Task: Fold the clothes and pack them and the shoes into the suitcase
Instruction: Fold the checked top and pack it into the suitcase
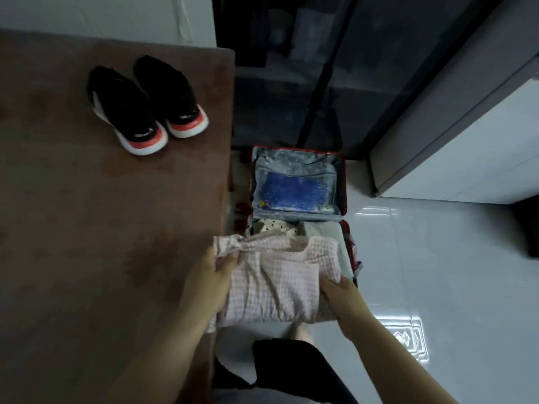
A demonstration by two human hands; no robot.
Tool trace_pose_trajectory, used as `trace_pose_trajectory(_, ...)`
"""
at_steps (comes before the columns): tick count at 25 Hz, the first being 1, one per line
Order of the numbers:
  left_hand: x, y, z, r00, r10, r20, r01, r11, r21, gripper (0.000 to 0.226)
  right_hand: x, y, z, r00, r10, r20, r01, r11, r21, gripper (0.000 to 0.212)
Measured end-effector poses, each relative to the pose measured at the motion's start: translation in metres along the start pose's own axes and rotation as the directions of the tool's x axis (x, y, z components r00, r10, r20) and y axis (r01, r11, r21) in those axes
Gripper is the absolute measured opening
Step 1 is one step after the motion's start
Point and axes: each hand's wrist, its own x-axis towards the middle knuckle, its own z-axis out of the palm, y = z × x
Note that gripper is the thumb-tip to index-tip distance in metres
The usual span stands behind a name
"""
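**Dim room, white tiles, brown top**

On my feed a brown, soft-looking surface [87, 228] fills the left side, its far edge against a white wall [102, 13]. Right of it the floor [437, 258] is glossy white tile, with a bright patterned glare [408, 336] low down. Ahead I see a dark glass front [277, 97] crossed by a slanting black bar [326, 68]. A white cabinet [466, 147] stands at right. The light is low.

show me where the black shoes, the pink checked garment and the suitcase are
black shoes [122, 104]: head view, upper of the left-hand shoe
pink checked garment [277, 281]: head view, middle of the folded cloth
suitcase [297, 161]: head view, grey lining of the open lid
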Motion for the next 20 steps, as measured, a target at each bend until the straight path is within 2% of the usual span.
trace_pose_trajectory(2,-0.013,0.016,0.07,0.991,-0.047,0.125,0.044,0.999,0.027,0.04,0.021,0.011,-0.061,0.997,0.075,0.017,-0.074,0.997,-0.035,0.015)
trace_pose_trajectory(4,-0.017,0.024,0.13,0.96,-0.177,0.218,0.168,0.984,0.062,0.047,0.047,0.018,-0.109,0.989,0.146,0.008,-0.145,0.984,-0.107,0.022)
trace_pose_trajectory(7,0.007,0.012,0.18,0.889,-0.392,0.237,0.395,0.918,0.039,0.043,0.096,0.033,-0.136,0.983,0.18,0.036,-0.17,0.965,-0.201,0.025)
trace_pose_trajectory(9,0.041,-0.017,0.202,0.868,-0.458,0.19,0.455,0.888,0.063,0.045,0.136,0.046,-0.127,0.981,0.177,0.077,-0.156,0.962,-0.222,0.02)
trace_pose_trajectory(11,0.083,-0.049,0.221,0.887,-0.444,0.127,0.439,0.896,0.068,0.044,0.183,0.063,-0.106,0.98,0.159,0.12,-0.135,0.973,-0.188,0.023)
trace_pose_trajectory(14,0.169,-0.106,0.26,0.919,-0.385,0.082,0.378,0.922,0.084,0.043,0.278,0.103,-0.064,0.977,0.15,0.153,-0.126,0.98,-0.154,0.051)
trace_pose_trajectory(17,0.266,-0.173,0.315,0.947,-0.319,0.043,0.316,0.947,0.067,0.04,0.387,0.146,-0.021,0.992,0.075,0.106,-0.05,0.974,-0.221,0.041)
trace_pose_trajectory(20,0.363,-0.228,0.374,0.976,-0.217,-0.017,0.217,0.976,-0.012,0.035,0.496,0.178,0.019,0.998,-0.067,-0.021,0.061,0.979,-0.195,0.031)
